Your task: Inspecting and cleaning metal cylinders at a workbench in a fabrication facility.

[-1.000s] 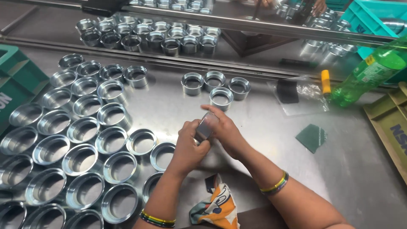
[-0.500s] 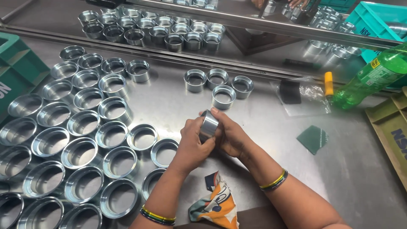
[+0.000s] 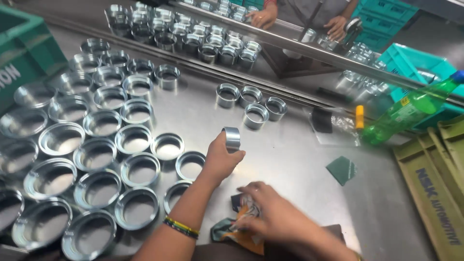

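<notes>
One ring (image 3: pixel 232 138), bare steel (image 3: pixel 295 159) rightward.

A small metal ring (image 3: pixel 232 138) is gripped in the left hand (image 3: pixel 221 158) at frame centre. A patterned cloth (image 3: pixel 240 223) is touched by the blurred right hand (image 3: pixel 270 217) below. Larger rings (image 3: pixel 99 155) are spread across the desk (image 3: pixel 290 164) at left.

right hand (image 3: pixel 275 217): motion-blurred | cloth (image 3: pixel 232 227): mostly hidden | crate (image 3: pixel 21 53): edge-cropped

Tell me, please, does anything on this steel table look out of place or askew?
A green plastic bottle lies tipped on its side at the table's right edge, and a small green square scrap sits loose nearby. The metal rings look orderly.
</notes>
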